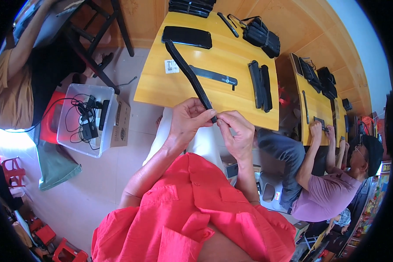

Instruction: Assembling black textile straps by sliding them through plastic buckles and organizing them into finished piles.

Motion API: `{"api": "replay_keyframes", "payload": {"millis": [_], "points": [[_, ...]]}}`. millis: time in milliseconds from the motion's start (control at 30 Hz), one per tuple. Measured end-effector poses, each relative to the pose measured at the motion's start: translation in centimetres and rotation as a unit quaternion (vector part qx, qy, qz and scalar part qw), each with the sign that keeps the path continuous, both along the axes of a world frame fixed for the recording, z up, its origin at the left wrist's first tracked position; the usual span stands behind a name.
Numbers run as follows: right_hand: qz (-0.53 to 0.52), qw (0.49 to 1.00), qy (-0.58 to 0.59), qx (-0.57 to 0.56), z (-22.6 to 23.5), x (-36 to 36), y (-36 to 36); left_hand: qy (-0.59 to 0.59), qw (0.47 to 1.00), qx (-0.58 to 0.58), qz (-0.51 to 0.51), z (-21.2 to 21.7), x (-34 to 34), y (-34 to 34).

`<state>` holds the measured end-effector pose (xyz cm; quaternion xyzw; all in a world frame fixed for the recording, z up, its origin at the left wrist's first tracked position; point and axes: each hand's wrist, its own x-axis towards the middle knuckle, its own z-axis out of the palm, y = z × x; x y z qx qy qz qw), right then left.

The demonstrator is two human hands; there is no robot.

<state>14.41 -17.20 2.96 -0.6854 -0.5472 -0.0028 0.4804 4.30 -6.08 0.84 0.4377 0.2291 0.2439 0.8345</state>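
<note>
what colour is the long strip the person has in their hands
The long strip is black, seen best in the head view.

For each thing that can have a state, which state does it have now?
Black strip: held near one end
Left hand: closed on it
Right hand: closed at its near end
Phone-like device: flat, screen dark
Flat dark strip: lying on the table
Black bundle: bound
Clear bin: open
Cables and adapters: jumbled inside
</note>
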Motion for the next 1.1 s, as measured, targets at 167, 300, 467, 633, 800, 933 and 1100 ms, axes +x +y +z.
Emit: {"api": "replay_keyframes", "payload": {"millis": [167, 300, 467, 633, 800, 933, 1100], "points": [[-0.010, 1.000, 0.006, -0.015, -0.3, 0.0, -0.3, 0.010, 0.998, 0.052, 0.041, 0.3, 0.4, -0.7], [-0.046, 0.999, -0.013, -0.014, -0.4, -0.5, -0.2, 0.009, 0.995, 0.086, 0.051, 0.3, 0.7, -1.0], [-0.032, 0.998, 0.052, -0.031, 0.0, -0.1, -0.3, 0.020, 0.995, 0.088, 0.032, 0.3, 0.7, -0.8], [-0.023, 0.996, 0.069, -0.044, 0.1, -0.2, -0.2, 0.016, 0.996, 0.088, 0.023, 0.3, 0.6, -0.7], [-0.039, 0.999, 0.015, -0.032, 0.0, -0.4, 0.2, 0.015, 0.995, 0.095, 0.015, 0.3, 0.6, -0.4], [-0.053, 0.998, 0.027, -0.031, -0.3, -0.6, 0.3, 0.014, 0.995, 0.094, 0.018, 0.2, 0.6, -0.5], [-0.077, 0.996, 0.009, -0.040, -0.3, -1.0, 0.3, 0.010, 0.996, 0.083, 0.021, 0.1, 0.4, -0.9]]}}
